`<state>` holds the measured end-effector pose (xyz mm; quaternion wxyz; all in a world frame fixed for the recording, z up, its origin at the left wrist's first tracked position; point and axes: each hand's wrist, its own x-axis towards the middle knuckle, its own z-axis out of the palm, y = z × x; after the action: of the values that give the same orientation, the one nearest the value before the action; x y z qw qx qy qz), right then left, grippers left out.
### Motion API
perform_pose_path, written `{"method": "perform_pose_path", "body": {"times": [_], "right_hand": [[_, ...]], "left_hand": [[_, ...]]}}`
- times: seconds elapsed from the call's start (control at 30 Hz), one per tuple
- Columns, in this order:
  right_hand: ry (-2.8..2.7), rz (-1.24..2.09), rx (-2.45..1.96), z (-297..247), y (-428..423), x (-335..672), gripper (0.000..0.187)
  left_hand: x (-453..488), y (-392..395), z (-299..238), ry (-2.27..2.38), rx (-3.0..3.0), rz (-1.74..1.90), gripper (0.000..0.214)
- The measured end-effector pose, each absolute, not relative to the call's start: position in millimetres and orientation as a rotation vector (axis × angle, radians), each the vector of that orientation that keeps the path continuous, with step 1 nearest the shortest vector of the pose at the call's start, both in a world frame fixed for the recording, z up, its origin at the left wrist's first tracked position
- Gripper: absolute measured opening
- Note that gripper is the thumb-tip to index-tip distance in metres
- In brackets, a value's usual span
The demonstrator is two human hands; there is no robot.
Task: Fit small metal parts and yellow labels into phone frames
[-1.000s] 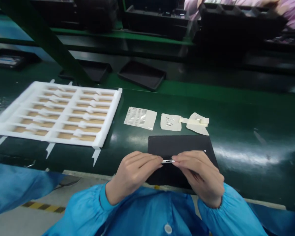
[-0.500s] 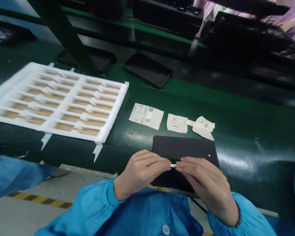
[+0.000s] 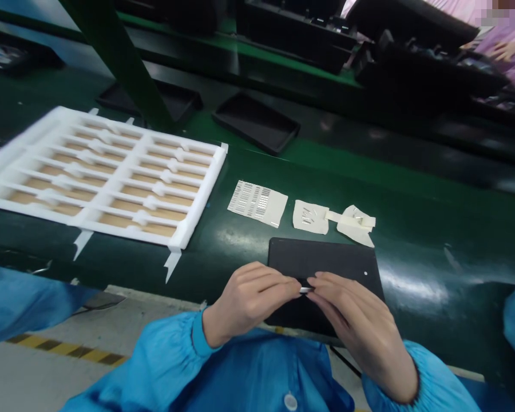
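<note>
My left hand and my right hand meet above a black rectangular mat. Between their fingertips they pinch a small silver metal part, mostly hidden by my fingers. Just beyond the mat lie a sheet of printed labels, a paper piece with small metal parts, and a crumpled paper piece with tape. None of these touches my hands.
A white foam tray with tan-lined slots lies on the green conveyor belt to the left. Black trays stand beyond it, behind a green post. A co-worker's pink sleeve shows at the top right.
My view has shifted slightly, so the belt items sit a little higher and further right. My hands still hold the small part, and my fingers now cover more of it.
</note>
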<state>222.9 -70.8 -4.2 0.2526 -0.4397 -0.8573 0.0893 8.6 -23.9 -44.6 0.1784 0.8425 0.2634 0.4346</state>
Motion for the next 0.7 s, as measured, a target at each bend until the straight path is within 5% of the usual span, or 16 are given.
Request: {"method": "perform_pose_path", "body": {"times": [0.4, 0.7], "right_hand": [[-2.458, -0.04, -1.063, -18.3, -77.7, 232.7, 0.03], [-2.149, 0.078, -1.241, -13.2, -75.9, 233.1, 0.028]], "left_hand": [[6.9, -23.6, -42.2, 0.748, 2.456, 1.181, 0.011], [11.3, -35.2, -8.7, 0.918, 2.809, 0.742, 0.024]]}}
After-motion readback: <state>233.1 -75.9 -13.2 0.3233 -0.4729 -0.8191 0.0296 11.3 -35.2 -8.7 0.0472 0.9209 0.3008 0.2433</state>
